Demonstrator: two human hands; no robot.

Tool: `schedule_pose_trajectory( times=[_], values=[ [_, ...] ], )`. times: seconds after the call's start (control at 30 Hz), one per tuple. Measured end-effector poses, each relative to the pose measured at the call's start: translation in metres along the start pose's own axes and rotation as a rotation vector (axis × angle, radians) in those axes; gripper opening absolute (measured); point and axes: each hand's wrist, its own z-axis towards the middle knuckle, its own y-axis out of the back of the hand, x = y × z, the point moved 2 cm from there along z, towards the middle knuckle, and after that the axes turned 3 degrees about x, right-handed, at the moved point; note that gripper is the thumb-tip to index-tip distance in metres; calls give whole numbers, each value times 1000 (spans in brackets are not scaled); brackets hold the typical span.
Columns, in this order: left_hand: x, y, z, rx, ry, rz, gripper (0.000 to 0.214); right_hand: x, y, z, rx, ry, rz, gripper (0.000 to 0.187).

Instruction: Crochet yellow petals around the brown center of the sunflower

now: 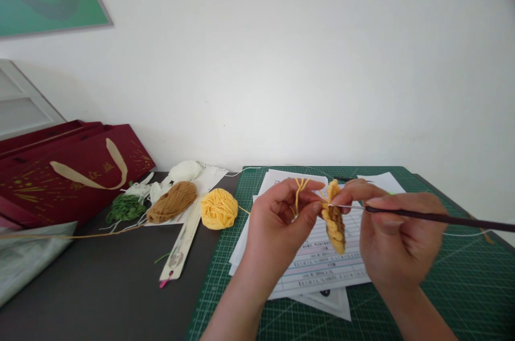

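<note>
A small yellow and brown crochet piece (335, 225) hangs between my two hands, above the printed sheets. My left hand (281, 223) is closed, pinching the piece's left edge between thumb and fingers, with yellow yarn looped over its index finger. In my right hand (402, 239) is a crochet hook (426, 216) with a dark handle; its thin metal tip meets the upper part of the piece. My right index finger reaches forward against the piece. From the yellow yarn ball (219, 209), left of my hands, a strand runs toward my left hand.
Printed papers (314, 271) lie on a green cutting mat (217, 293). To the left are brown yarn (173, 202), green yarn (125, 208), white yarn (185, 171) and a ruler-like bookmark (181, 247). Dark red gift bags (80, 169) stand at the far left against the wall.
</note>
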Motion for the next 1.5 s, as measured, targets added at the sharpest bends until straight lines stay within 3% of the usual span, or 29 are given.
schedule_pose_trajectory(
  times=[0.43, 0.63, 0.77, 0.97, 1.13, 1.27, 1.5],
  values=[
    [4, 3, 0, -42, 2, 60, 21, 5, 7, 1, 168, 52, -85, 13],
    [4, 1, 1, -61, 26, 16, 22, 8, 12, 3, 362, 217, -257, 26],
    [5, -1, 1, -46, 70, -83, 21, 10, 10, 5, 447, 353, -417, 25],
    [14, 2, 2, -3, 160, -277, 25, 8, 9, 1, 435, 361, -448, 19],
    [16, 2, 2, 22, 175, -348, 28, 1, 9, -6, 388, 293, -384, 27],
    [16, 3, 4, -14, 164, -351, 31, -7, 7, -11, 323, 197, -301, 37],
    [19, 4, 7, -118, 164, -317, 41, -13, -1, -12, 260, 152, -379, 25]
  ],
)
